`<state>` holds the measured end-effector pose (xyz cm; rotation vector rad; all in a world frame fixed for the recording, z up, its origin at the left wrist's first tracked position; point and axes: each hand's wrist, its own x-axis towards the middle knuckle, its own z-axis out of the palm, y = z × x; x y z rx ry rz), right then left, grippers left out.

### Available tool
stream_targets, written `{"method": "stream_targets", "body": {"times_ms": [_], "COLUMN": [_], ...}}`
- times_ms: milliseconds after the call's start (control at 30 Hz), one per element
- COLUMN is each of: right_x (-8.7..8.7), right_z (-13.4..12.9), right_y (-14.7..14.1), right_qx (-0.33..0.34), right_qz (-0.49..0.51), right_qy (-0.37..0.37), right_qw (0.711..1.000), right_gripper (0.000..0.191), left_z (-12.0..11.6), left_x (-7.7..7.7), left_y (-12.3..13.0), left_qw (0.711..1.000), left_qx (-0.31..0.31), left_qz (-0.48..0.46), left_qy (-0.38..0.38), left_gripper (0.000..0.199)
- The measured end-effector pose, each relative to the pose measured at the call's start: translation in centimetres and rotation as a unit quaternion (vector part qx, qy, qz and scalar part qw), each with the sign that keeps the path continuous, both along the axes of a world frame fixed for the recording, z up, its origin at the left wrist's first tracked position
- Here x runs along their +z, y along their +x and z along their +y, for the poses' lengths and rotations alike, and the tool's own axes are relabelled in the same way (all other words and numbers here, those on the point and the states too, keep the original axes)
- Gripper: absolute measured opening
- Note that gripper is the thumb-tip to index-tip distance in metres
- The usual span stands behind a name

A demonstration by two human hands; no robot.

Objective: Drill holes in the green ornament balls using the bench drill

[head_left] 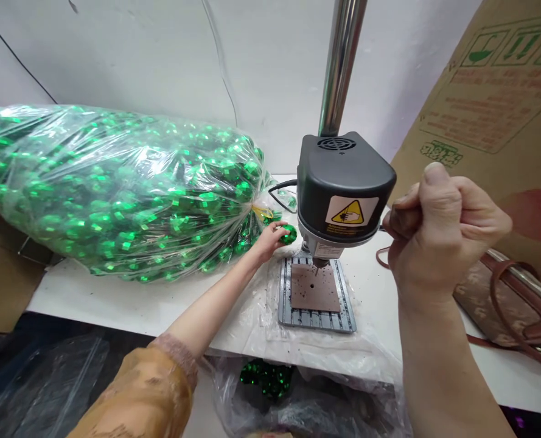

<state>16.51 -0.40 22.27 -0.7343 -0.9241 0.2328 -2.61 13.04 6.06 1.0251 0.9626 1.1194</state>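
"How's my left hand (270, 241) looking from your end?"

"You're pinching a green ball (289, 234) just left of the drill press (343, 188)."

"And my right hand (443, 234)?"

"Pressed into a fist, right of the press. A bag of balls (115, 194) lies farther left."

Left arm (210, 303) stretched from lower left toward center, left hand (268, 241) curled, fingers forward; right hand (444, 234) raised right of center, clenched, thumb on top.
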Motion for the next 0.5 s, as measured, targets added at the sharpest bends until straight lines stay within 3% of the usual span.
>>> {"method": "stream_targets", "body": {"times_ms": [100,233,500], "right_x": [-0.1,-0.1,-0.3], "right_z": [0.0,0.1,0.1], "right_y": [0.0,0.0,0.1], "right_qx": [-0.002,0.002,0.007], "right_qz": [-0.004,-0.005,-0.008], "right_qy": [0.006,0.006,0.006], "right_qw": [1.0,1.0,1.0], "right_gripper": [0.035,0.038,0.039], "left_z": [-3.6,-7.0,-8.3], "left_x": [-1.3,-3.1,-4.2], "left_y": [-1.4,-1.6,-0.2], "left_qw": [0.999,1.0,0.992], "left_qx": [-0.027,-0.004,-0.072], "left_qz": [-0.014,-0.004,0.051], "left_qy": [-0.031,0.019,0.085], "left_gripper": [0.057,0.061,0.064]}}
